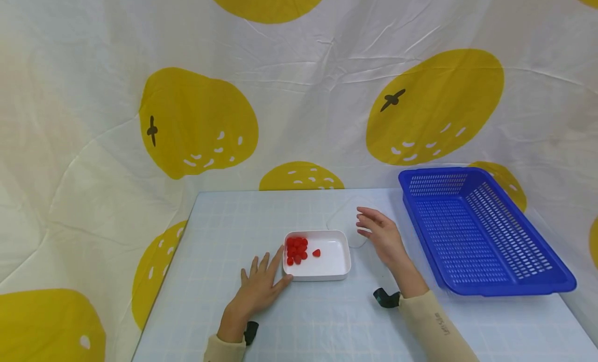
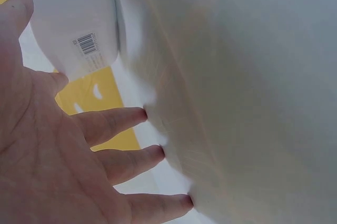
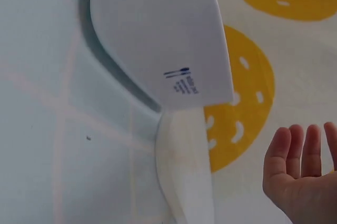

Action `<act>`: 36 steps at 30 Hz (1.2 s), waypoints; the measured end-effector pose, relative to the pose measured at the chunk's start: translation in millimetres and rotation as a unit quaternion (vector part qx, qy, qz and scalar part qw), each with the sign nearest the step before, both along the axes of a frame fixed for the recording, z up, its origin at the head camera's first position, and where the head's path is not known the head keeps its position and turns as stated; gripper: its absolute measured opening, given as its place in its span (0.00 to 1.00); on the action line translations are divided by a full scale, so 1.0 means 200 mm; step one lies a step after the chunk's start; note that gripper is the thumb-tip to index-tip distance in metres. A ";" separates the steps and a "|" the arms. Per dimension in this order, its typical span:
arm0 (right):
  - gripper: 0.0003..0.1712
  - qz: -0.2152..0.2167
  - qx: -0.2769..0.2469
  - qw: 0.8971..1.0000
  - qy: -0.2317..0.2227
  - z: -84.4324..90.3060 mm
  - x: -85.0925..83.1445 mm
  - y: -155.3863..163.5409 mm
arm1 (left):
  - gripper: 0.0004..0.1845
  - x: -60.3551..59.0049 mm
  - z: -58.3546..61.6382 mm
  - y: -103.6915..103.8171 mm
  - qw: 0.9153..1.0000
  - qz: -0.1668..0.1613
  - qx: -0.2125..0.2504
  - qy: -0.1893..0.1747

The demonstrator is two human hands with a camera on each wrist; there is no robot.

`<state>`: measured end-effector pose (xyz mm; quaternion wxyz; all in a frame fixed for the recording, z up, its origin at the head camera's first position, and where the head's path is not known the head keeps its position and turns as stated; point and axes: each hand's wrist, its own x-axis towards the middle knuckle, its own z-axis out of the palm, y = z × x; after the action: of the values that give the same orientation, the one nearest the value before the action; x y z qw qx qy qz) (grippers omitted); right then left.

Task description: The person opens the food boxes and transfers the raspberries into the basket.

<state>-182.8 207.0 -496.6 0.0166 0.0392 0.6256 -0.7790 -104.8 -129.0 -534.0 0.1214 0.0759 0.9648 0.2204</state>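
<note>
A white rectangular dish (image 1: 333,266) sits mid-table with a cluster of red berries (image 1: 296,249) in its left end and one berry (image 1: 316,253) apart. My left hand (image 1: 261,285) lies flat on the table with spread, straight fingers, its index finger along the dish's left edge. The left wrist view shows the straight fingers (image 2: 113,124) beside the dish wall (image 2: 73,18). My right hand (image 1: 379,231) is open with relaxed fingers, over the right part of a clear lid (image 1: 343,219) behind the dish. The right wrist view shows the dish (image 3: 158,39) and my straight fingers (image 3: 303,161).
A large blue slotted basket (image 1: 472,232) stands tilted at the right of the table. A white cloth with yellow fruit prints (image 1: 299,92) hangs behind and beside the pale gridded table (image 1: 299,320). Dark wrist straps (image 1: 386,298) sit at both wrists.
</note>
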 end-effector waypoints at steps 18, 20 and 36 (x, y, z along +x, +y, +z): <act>0.23 0.064 0.105 0.992 0.034 0.06 0.02 -0.31 | 0.45 -0.01 -0.01 0.00 1.000 -0.001 -0.004 0.001; 0.22 0.074 0.110 0.991 0.032 0.05 0.03 -0.34 | 0.45 -0.01 -0.01 0.00 1.000 0.000 -0.005 -0.001; 0.18 0.128 0.172 0.976 0.033 -0.06 0.07 -0.52 | 0.45 -0.01 0.00 0.00 1.000 0.000 -0.006 -0.001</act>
<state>-168.9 103.2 -508.6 0.0885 -0.0648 0.7505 -0.6517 -106.1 -128.1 -534.9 0.1231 0.0748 0.9661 0.2143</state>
